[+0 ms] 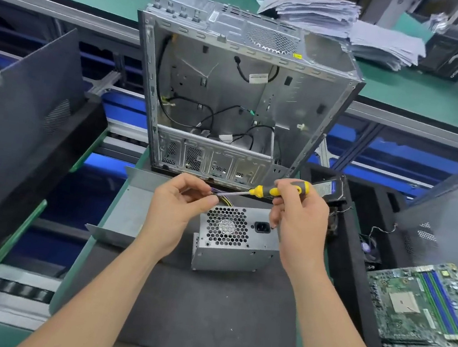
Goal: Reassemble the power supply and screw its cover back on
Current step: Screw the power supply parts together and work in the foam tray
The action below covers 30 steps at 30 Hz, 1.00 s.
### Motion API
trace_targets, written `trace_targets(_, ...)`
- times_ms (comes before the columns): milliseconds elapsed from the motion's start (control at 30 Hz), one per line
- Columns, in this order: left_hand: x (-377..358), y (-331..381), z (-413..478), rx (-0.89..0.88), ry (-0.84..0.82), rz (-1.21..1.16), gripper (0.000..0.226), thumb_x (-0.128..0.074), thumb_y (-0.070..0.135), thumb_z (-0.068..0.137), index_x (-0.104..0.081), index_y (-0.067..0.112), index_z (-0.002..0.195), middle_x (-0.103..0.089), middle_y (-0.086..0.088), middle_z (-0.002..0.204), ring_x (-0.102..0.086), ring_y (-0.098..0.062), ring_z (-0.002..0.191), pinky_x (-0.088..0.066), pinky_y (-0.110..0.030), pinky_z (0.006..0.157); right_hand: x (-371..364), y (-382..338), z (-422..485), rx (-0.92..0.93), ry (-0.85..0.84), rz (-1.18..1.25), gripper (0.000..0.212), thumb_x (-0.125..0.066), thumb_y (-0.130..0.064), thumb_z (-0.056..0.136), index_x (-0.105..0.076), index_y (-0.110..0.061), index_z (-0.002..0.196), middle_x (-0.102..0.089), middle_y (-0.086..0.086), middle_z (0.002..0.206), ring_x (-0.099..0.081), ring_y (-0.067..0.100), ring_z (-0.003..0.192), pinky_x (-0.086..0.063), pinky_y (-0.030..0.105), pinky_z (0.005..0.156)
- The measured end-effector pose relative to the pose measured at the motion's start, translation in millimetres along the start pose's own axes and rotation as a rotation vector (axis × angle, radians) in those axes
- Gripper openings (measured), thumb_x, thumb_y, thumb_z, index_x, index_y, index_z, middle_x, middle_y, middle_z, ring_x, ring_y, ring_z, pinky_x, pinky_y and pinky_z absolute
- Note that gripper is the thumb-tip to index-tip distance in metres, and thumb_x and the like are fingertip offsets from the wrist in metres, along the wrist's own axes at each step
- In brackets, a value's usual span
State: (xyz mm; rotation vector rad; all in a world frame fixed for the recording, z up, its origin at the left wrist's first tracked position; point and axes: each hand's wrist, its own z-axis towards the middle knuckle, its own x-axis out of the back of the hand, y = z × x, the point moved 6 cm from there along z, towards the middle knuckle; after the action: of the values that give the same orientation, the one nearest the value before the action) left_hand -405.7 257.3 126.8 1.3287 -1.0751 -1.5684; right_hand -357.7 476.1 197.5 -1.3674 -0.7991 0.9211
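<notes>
The step in hand looks to be loading a screw onto the screwdriver; the screw itself cannot be made out. The handle is gripped in the curled right hand, shaft pointing left, and its tip is pinched between thumb and forefinger of the left hand. The PSU stands on the desk just below the 2 hands. Next, the tip must be lowered squarely to 1 cover hole.
</notes>
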Motion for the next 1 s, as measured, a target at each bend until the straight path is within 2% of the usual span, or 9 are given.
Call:
trace_targets(67,0.8,1.7,-1.1,-0.017,0.002,0.028,0.024,-0.091,0.021,0.069,-0.073,0.020,0.086,-0.073,-0.005,0.087,-0.068,-0.021,0.082,-0.059,-0.031,0.077,-0.2,-3.1,2.6,0.026,-0.038,-0.025,0.014,-0.066,-0.020,0.095,-0.068,-0.014,0.083,-0.062,-0.003,0.065,-0.047,0.018,0.050,-0.043,0.030,0.048)
trace_targets(233,-1.1,3.7,-3.8,-0.022,0.002,0.027,0.023,-0.091,0.023,0.070,-0.074,0.021,0.085,-0.073,-0.004,0.083,-0.067,-0.020,0.079,-0.058,-0.030,0.073,1.0,-10.6,6.6,0.067,-0.143,-0.045,0.012,-0.065,-0.023,0.096,-0.070,-0.013,0.090,-0.069,0.020,0.081,-0.051,0.018,0.052,-0.046,0.029,0.050)
trace_targets(400,-7.1,5.0,-8.5,-0.014,0.000,0.001,0.023,-0.090,0.027,0.072,-0.074,0.023,0.088,-0.073,-0.004,0.085,-0.070,-0.025,0.084,-0.058,-0.030,0.073,5.8,-14.8,7.5,0.099,-0.168,-0.076,0.013,-0.064,-0.024,0.098,-0.071,-0.015,0.091,-0.072,0.013,0.081,-0.053,0.019,0.054,-0.048,0.031,0.050)
trace_targets(533,-9.7,6.8,-10.7,-0.024,-0.011,0.072,0.020,-0.088,0.015,0.076,-0.073,0.022,0.088,-0.074,-0.001,0.086,-0.070,-0.017,0.080,-0.057,-0.026,0.072,8.7,-18.8,7.6,0.143,-0.201,-0.167,0.014,-0.063,-0.024,0.101,-0.071,-0.016,0.092,-0.071,0.016,0.079,-0.055,0.019,0.053,-0.049,0.031,0.051)
trace_targets(600,-11.1,8.2,-12.0,-0.025,-0.027,0.102,0.020,-0.085,0.009,0.078,-0.073,0.023,0.088,-0.075,-0.001,0.085,-0.072,-0.017,0.080,-0.057,-0.024,0.073,10.0,-20.2,7.5,0.156,-0.204,-0.180,0.014,-0.063,-0.024,0.101,-0.071,-0.016,0.092,-0.070,0.011,0.072,-0.055,0.019,0.053,-0.049,0.029,0.052)
trace_targets(733,-14.3,9.4,-17.7,-0.044,-0.040,0.213,0.021,-0.084,0.013,0.077,-0.073,0.028,0.087,-0.075,0.000,0.086,-0.072,-0.018,0.081,-0.059,-0.027,0.076,9.3,-21.8,5.2,0.194,-0.208,-0.227,0.023,-0.066,-0.034,0.100,-0.067,-0.016,0.086,-0.068,0.001,0.065,-0.058,0.017,0.053,-0.050,0.027,0.055)
trace_targets(833,-20.7,7.5,-24.0,-0.049,-0.055,0.203,0.020,-0.082,0.013,0.080,-0.071,0.028,0.087,-0.074,-0.002,0.085,-0.073,-0.021,0.081,-0.060,-0.030,0.074,6.0,-21.5,4.8,0.148,-0.216,-0.132,0.026,-0.069,-0.035,0.101,-0.066,-0.012,0.089,-0.073,0.008,0.079,-0.068,0.024,0.064,-0.060,0.036,0.063)
trace_targets(900,-20.9,6.2,-27.5,-0.051,-0.014,0.140,0.017,-0.080,0.013,0.081,-0.070,0.026,0.087,-0.074,-0.007,0.082,-0.073,-0.025,0.080,-0.060,-0.030,0.073,4.2,-20.7,4.8,0.114,-0.235,-0.064,0.023,-0.069,-0.029,0.103,-0.068,-0.007,0.096,-0.075,0.013,0.088,-0.071,0.025,0.071,-0.061,0.036,0.068)
trace_targets(1000,-18.3,4.3,-31.6,-0.055,0.034,0.136,0.018,-0.080,0.011,0.083,-0.070,0.024,0.088,-0.074,-0.010,0.084,-0.073,-0.028,0.082,-0.060,-0.031,0.075,0.2,-20.1,2.5,0.113,-0.271,-0.065,0.018,-0.068,-0.023,0.104,-0.068,-0.006,0.100,-0.077,0.012,0.091,-0.072,0.026,0.072,-0.060,0.034,0.065)
